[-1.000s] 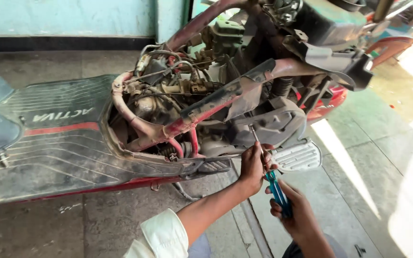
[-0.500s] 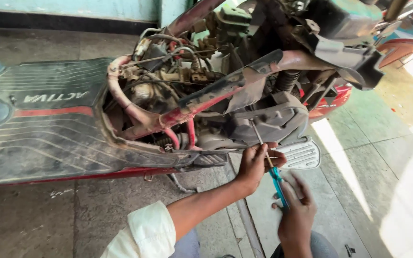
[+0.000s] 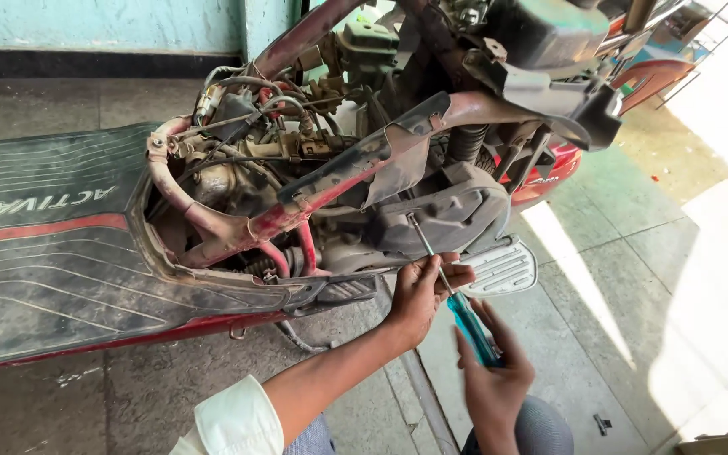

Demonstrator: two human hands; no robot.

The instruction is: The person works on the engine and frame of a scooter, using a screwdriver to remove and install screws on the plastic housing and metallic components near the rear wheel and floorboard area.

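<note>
R hand has its grip wrapped round the translucent blue handle of a screwdriver, fingers curled over it, palm facing up and left; the handle end sits in the palm just above the person's knee at the bottom edge. L hand pinches the bare metal shaft just above the handle, thumb and fingertips closed narrow on it, so both hands hold the same tool, one right behind the other. Long axis of the screwdriver runs diagonal: handle low and to the right, shaft rising up and to the left, tip pointing at the grey engine cover of a stripped scooter, w/ the tip touching or just at the cover's front face; can't tell if it sits in a screw head. L forearm comes in from bottom left, w/ a white cuff rolled at the elbow. Just right of the hands is a ribbed silver footrest plate. Above the cover runs the bare reddish frame tube, w/ cables and wiring bunched behind it. To the left lies the dusty black floorboard panel w/ a red stripe. All sits on a concrete floor, sunlit at right.
</note>
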